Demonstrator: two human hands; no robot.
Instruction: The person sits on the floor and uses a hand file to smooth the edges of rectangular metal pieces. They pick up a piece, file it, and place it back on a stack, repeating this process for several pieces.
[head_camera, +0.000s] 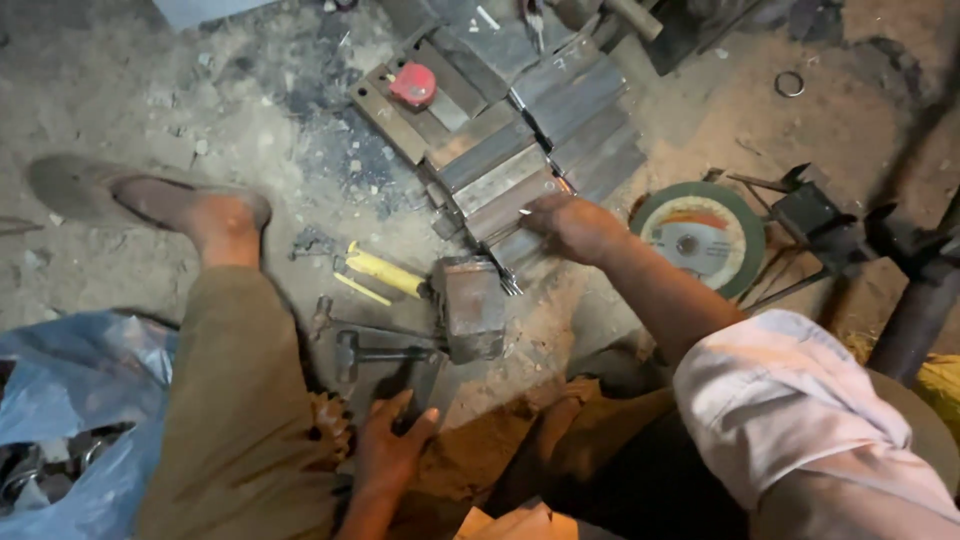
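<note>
I sit on a dusty floor. My right hand (572, 226) reaches forward and grips the near end of a grey steel angle piece (508, 205), one of several laid side by side in a row (560, 110). My left hand (392, 440) rests low between my knees, fingers apart, touching a flat dark metal piece (420, 385). Just ahead of it stand a heavy grey metal block (470, 305), a yellow-handled tool (385, 272) and a hammer (375, 350).
A red tape measure (413, 85) lies on the far steel pieces. A green cutting disc (700, 235) and a dark metal clamp (815, 215) sit at the right. My left foot (190, 205) stretches out; a blue plastic bag (70, 400) lies at lower left. A small ring (789, 83) lies far right.
</note>
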